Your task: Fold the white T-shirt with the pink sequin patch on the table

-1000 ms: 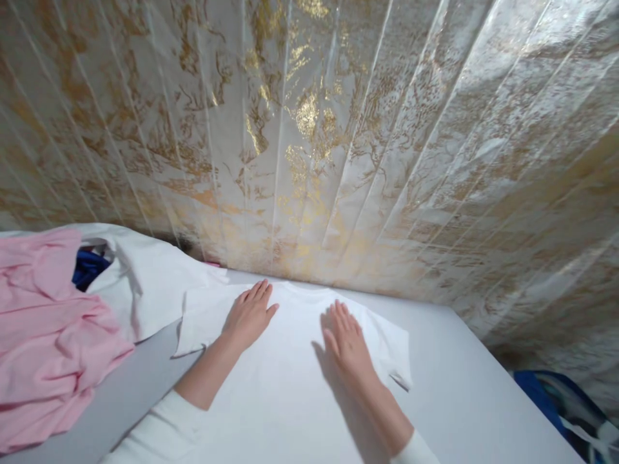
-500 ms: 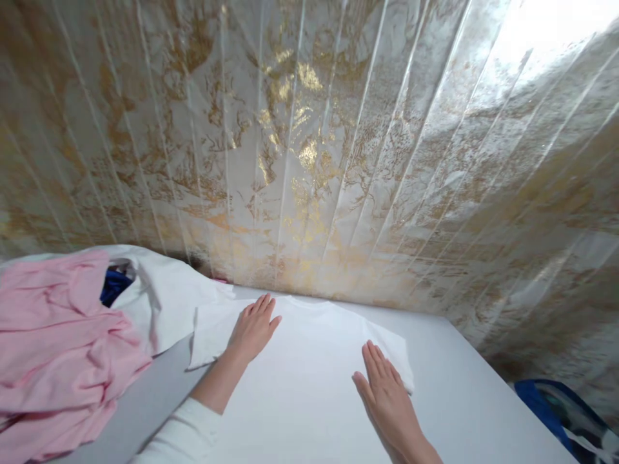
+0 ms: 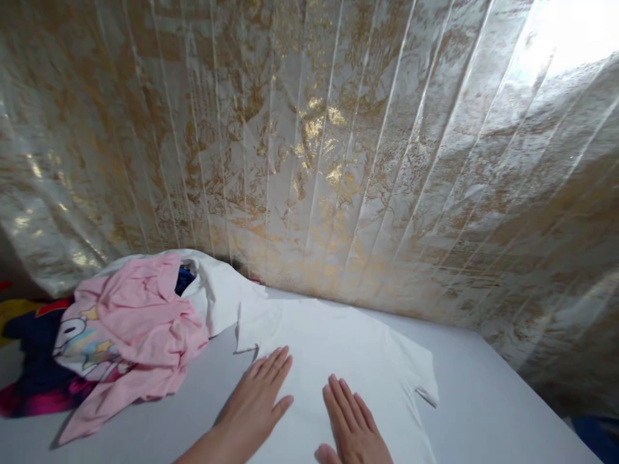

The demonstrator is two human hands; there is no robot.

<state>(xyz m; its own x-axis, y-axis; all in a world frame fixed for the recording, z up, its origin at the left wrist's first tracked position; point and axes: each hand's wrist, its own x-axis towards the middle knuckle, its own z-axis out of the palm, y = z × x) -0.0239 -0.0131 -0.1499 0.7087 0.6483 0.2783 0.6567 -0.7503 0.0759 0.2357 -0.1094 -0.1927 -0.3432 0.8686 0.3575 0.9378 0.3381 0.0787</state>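
Note:
A white T-shirt (image 3: 333, 341) lies spread out on the pale table (image 3: 469, 399), its neckline toward the wall and a short sleeve to each side. My left hand (image 3: 258, 399) is flat over the shirt's left side, fingers stretched out and thumb apart. Near the middle of the shirt, my right hand (image 3: 353, 419) is also flat with its fingers extended. Neither hand grips anything. The shirt's lower part runs out of view at the bottom edge.
To the left is a heap of clothes: a pink garment (image 3: 140, 316) with a cartoon print, a white cloth (image 3: 222, 290) and a dark blue garment (image 3: 39, 348). Behind the table hangs a shiny gold-and-silver patterned covering (image 3: 290, 161). Something blue (image 3: 594, 438) shows at the lower right.
Both hands have moved down the shirt toward me, and the right hand has come closer to the left. My view has turned left, showing more of the clothes heap.

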